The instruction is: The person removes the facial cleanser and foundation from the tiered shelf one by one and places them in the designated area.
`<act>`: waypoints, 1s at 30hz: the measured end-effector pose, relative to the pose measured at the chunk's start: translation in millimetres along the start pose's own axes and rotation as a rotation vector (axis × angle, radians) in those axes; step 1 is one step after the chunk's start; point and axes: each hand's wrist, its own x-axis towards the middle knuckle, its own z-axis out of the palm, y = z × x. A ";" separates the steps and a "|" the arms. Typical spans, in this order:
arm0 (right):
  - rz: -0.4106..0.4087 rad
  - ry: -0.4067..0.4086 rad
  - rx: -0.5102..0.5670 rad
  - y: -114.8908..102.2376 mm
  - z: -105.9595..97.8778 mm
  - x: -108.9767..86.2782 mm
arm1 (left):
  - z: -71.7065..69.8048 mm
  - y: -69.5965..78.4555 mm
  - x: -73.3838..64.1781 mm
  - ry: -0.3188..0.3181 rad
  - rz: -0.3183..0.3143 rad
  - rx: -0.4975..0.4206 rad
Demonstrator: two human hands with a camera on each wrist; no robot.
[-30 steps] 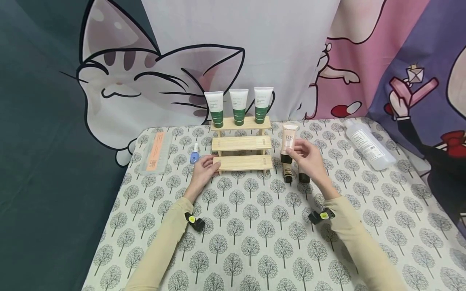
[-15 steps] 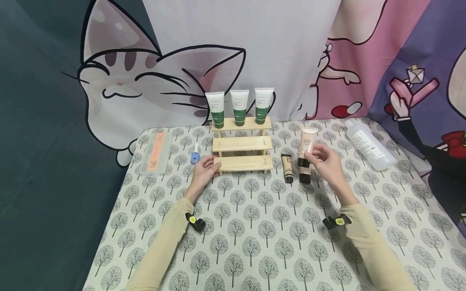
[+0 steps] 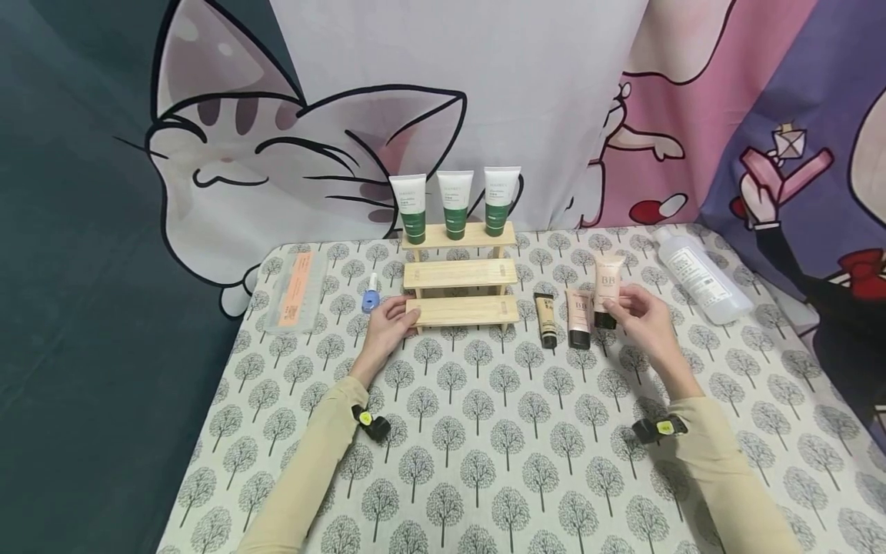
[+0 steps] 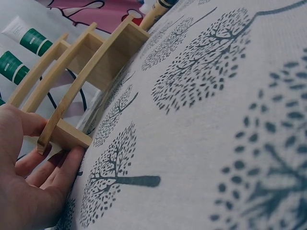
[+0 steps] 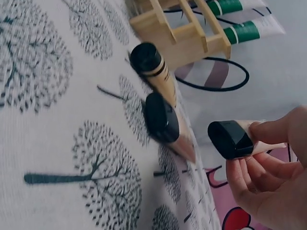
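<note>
Right hand (image 3: 645,317): pinches a pale pink BB tube (image 3: 608,282), with thumb on one side and curled fingers (image 5: 240,184) on the other, clamped on it;
Held BB tube: kept off the surface (image 3: 477,477), nearly upright in the head view, black cap downward; just right of a second BB tube (image 3: 578,310) (same lettering, same black cap) lying on the cloth;
Left hand (image 3: 389,327): grips the left end of the lowest tier of a three-tier wooden stand (image 3: 462,311), with thumb and fingers clamped on the plank between them;
Wooden stand: carries three white-and-green tubes (image 3: 454,204) in a row on the top tier, green ends down;
Right of the stand: a small yellowish tube (image 3: 546,318) with a black cap, lying between stand and second BB tube; farther right, near the edge, a translucent bottle (image 3: 702,275) with a white label, on its side;
Left of the stand: a small blue bottle with a white top (image 3: 371,296), near the left hand; beyond it, a clear plastic box (image 3: 314,300) with an orange strip.
</note>
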 end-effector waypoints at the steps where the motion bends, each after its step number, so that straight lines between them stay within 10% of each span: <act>1: 0.015 -0.008 0.001 1.7 -1.0 -0.3 | 0.1 0.5 -0.2 0.000 -0.004 0.000; 16: 0.170 -0.177 -0.200 15.9 -9.5 -4.3 | -1.7 1.3 0.9 -0.020 -0.014 0.004; 30: 0.190 -0.170 -0.357 20.8 -15.2 -7.8 | 0.3 0.3 -0.8 0.010 0.008 0.005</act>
